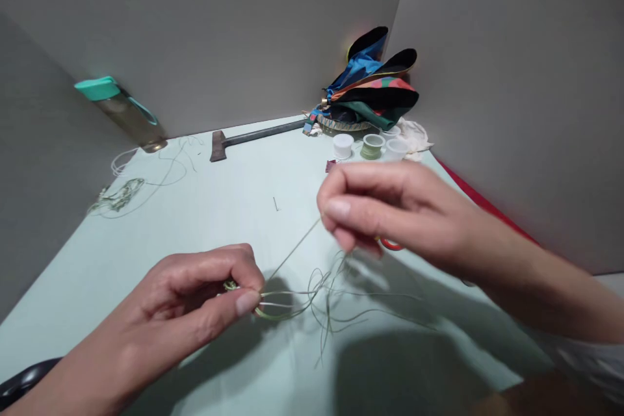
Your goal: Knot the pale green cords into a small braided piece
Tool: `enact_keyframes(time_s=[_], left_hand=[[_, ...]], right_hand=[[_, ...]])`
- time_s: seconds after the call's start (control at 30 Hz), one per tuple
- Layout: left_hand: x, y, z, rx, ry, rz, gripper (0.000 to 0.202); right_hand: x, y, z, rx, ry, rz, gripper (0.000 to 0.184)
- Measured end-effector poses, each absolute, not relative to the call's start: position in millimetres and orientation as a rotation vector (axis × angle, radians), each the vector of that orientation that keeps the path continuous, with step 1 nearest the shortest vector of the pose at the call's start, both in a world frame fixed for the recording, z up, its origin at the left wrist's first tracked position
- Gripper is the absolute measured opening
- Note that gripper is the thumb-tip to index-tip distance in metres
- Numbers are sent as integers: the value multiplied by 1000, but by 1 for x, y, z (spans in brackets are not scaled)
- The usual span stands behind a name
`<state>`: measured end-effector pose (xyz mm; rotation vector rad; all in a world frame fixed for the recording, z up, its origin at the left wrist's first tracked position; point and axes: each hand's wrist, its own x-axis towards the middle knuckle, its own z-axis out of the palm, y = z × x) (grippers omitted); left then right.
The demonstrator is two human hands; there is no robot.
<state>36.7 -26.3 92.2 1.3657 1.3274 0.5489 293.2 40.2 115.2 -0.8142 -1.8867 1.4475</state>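
two hands work near the front edge of the pale green surface (234, 208). the left hand (195, 292) is closed, pinching a knotted loop (273, 313) of green cord (292, 250). the right hand (385, 208), also closed, pinches the cord's taut strand above it. loose ends (331, 299) trail between them. well apart, spools (372, 146) sit beside heaped fabric (375, 91) at the far right corner. a hammer (253, 136) lies along the far edge, and a bottle (124, 110) leans at the far left corner.

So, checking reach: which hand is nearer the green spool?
Right. The right hand is just in front of the green spool, pinching a thread; the left hand is much farther, down-left, pinching a cord loop.
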Motion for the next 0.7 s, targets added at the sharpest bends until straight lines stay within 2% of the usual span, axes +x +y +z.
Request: enact_keyframes(time_s=[0.23,0.33,0.43,0.47,0.57,0.7], left_hand=[[26,-40,91,1135,1167,683,34],[21,-46,88,1035,1141,726,32],[15,-49,83,984,1117,795,28],[14,-49,81,979,1115,813,27],[13,-46,78,965,1109,817,31],[14,-42,74,942,1118,814,32]], right_hand=[[272,111,140,-555,-2181,1005,20],[256,145,133,-633,-2198,837,20],[243,155,115,-744,-2208,600,10],[240,151,108,-751,-2197,558,15],[239,116,89,-727,-2188,570,15],[245,55,75,-702,-2162,756,13]])
